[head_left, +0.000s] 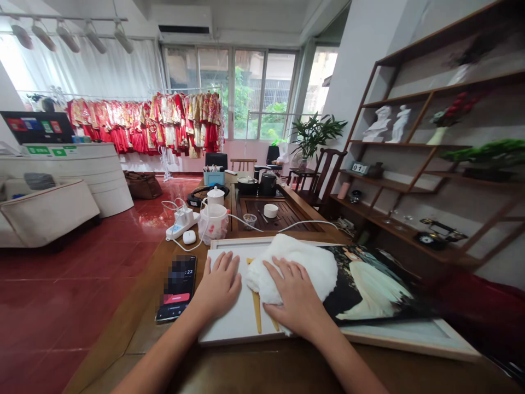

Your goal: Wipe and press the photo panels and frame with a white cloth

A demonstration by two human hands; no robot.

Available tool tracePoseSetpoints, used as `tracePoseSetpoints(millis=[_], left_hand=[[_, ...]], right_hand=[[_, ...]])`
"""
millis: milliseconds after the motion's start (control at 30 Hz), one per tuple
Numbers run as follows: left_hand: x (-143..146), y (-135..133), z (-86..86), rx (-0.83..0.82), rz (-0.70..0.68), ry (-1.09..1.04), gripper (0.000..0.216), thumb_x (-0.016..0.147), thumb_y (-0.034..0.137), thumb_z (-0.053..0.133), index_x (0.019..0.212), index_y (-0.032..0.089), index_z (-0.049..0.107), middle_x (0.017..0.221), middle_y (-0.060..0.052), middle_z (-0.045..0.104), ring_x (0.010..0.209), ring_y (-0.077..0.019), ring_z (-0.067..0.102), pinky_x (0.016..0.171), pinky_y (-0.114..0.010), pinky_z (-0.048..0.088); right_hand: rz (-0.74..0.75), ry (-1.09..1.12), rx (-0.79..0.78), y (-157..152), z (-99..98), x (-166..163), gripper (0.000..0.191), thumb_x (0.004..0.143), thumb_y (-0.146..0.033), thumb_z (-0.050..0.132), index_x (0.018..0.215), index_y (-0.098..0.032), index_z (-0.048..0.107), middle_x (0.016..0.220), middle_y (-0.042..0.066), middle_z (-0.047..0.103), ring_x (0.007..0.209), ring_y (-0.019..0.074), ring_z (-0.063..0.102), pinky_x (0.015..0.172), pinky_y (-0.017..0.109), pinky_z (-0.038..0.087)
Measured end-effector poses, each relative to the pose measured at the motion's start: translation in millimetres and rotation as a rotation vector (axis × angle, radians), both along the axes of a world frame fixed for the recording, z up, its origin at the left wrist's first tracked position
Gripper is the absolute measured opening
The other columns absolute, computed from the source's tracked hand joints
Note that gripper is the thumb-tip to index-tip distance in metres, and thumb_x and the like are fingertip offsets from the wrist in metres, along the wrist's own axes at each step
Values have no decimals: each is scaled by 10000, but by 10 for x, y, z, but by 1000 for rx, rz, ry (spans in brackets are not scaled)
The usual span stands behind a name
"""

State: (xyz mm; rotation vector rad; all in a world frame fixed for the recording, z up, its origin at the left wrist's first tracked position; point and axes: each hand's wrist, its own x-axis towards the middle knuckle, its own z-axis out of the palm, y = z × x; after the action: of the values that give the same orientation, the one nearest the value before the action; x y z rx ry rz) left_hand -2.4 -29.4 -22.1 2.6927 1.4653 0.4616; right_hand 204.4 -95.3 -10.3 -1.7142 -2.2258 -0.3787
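Note:
My left hand (221, 286) lies flat on the left part of a white board (221, 331), palm down with fingers apart. To its right, a thick fluffy white cloth (314, 268) rests on the board. My right hand (296, 298) is spread over the cloth's front left part, fingers on top and thumb near its lower edge. Yellow strips (256, 312) show from under the cloth, their upper parts mostly hidden. A dark photo print (375, 282) with a figure in a pale gown extends from the cloth's right side over the frame.
Left of the board lies a phone (179, 290). Beyond it are a power strip (180, 223), a white mouse (189, 237) and a bagged container (213, 221). A white cable crosses behind the board before a tea tray (287, 218). Shelves (394, 183) stand at right.

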Motion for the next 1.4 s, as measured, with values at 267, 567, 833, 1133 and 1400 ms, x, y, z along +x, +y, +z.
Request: tracePoseSetpoints(millis=[267,567,833,1133,1400], left_hand=[[8,-5,14,-8,5,7,488,970,356,256,1420,211,379,1513,-81,324,1411,-262,222,1133,-553,153],[-2,15,-19,-3,7,2,495,972,364,248,1430,216,364,1517,-80,316,1412,-264,220,1133,-553,155],[3,16,-30,3,9,5,494,970,364,257,1427,217,371,1514,-77,324,1411,-262,225,1134,-551,156],[-8,-5,-26,-2,5,9,491,969,357,264,1422,205,375,1514,-83,323,1412,-263,224,1132,-558,158],[-5,12,-5,-2,3,6,492,970,359,259,1426,213,368,1515,-83,321,1411,-266,225,1130,-560,157]], right_hand=[[12,12,7,-17,-32,39,728,704,-376,601,1391,-198,439,1423,143,436,1262,329,380,1068,476,225],[22,-31,-32,-254,-46,43,801,661,-326,581,1425,-187,387,1450,140,395,1291,339,345,1077,494,208],[20,-3,-49,-112,-20,53,768,672,-388,607,1397,-201,434,1414,152,438,1249,339,389,1060,493,229],[5,24,-12,20,-45,13,737,696,-400,612,1384,-192,454,1409,157,446,1255,335,385,1072,483,214],[20,-17,-21,-219,-67,43,807,653,-336,599,1422,-197,395,1440,139,412,1276,339,361,1072,492,207]])
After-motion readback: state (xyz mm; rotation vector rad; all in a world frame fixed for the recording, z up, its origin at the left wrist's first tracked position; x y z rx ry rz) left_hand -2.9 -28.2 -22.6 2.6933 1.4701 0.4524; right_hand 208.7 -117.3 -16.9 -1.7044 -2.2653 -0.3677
